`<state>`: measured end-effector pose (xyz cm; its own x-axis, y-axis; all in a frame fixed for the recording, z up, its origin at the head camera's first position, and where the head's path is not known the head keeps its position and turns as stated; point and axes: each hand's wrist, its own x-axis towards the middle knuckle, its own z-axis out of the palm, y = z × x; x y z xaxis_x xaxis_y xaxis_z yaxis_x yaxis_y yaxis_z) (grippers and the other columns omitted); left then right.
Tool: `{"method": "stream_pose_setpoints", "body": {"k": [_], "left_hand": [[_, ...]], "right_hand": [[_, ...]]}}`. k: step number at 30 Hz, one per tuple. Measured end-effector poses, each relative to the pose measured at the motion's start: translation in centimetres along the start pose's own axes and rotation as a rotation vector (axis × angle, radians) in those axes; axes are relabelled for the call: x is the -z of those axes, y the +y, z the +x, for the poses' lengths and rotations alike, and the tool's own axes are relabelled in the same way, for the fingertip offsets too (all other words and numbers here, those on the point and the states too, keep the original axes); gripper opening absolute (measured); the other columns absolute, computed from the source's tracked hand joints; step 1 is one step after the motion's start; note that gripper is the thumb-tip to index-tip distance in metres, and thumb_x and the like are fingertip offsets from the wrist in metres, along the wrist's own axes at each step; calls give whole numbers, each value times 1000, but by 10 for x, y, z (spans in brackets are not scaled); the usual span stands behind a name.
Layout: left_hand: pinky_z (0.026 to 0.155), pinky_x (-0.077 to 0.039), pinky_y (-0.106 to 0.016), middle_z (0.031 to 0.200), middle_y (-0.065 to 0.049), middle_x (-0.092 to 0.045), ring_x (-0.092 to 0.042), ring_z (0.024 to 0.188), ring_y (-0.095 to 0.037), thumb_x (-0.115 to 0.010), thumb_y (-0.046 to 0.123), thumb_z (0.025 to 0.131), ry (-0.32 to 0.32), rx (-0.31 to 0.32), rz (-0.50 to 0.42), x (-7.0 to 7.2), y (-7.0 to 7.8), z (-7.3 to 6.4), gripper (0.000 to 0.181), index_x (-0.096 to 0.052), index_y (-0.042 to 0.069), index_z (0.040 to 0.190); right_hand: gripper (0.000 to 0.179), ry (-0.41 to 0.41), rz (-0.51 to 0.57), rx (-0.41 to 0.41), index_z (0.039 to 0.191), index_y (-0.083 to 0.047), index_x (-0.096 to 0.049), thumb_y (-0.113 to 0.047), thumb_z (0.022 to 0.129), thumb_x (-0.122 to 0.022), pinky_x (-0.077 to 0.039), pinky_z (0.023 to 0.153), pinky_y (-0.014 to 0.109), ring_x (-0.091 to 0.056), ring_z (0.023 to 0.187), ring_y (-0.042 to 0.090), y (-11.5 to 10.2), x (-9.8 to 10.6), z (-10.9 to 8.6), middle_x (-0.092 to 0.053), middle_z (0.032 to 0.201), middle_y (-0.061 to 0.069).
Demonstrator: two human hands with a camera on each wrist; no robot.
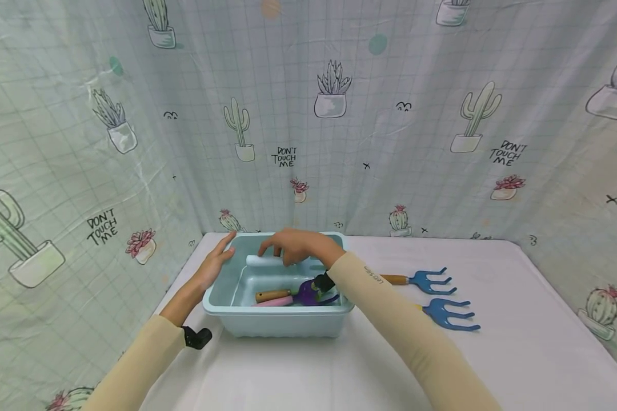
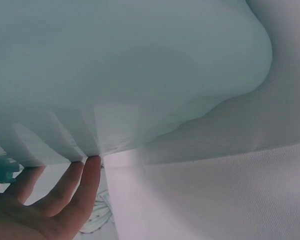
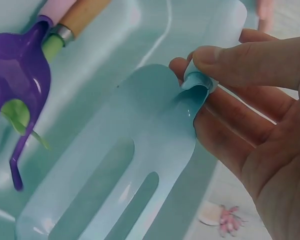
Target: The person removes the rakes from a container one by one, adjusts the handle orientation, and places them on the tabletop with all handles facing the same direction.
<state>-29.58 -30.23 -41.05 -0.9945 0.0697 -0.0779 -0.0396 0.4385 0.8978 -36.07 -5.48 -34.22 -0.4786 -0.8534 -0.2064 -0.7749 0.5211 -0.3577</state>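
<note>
Right hand (image 1: 294, 246) pinches the pale blue fork (image 3: 175, 115) near its neck, thumb against fingers, inside the basin (image 1: 283, 325), toward the far wall. Left hand (image 1: 215, 267): fingers straight, spread, touching the basin's left edge. Strip of bare basin floor separates pale fork from purple fork (image 3: 27, 65) near the front wall. Two blue forks (image 1: 424, 281) lie outside, right; white table (image 1: 524, 319) extends beyond their tines.
</note>
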Motion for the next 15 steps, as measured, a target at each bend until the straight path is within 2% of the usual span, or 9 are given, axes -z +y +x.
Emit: {"method": "stream_pose_setpoints", "body": {"k": [8, 15], "left_hand": [[126, -12, -68, 175, -18, 3, -4, 160, -47, -26, 24, 114, -14, 52, -29, -2, 13, -5, 60, -1, 17, 168], [126, -15, -67, 176, -13, 1, -8, 161, -44, -26, 32, 114, 12, 24, 5, -2, 1, -1, 60, -2, 25, 168]], "right_hand": [[67, 19, -15, 36, 145, -26, -59, 11, 89, -60, -56, 79, 26, -68, 120, 24, -15, 21, -22, -70, 135, 11], [66, 30, -23, 63, 145, -25, -60, 12, 91, -57, -58, 84, 28, -68, 121, 24, -26, 32, -43, -70, 134, 9]]}}
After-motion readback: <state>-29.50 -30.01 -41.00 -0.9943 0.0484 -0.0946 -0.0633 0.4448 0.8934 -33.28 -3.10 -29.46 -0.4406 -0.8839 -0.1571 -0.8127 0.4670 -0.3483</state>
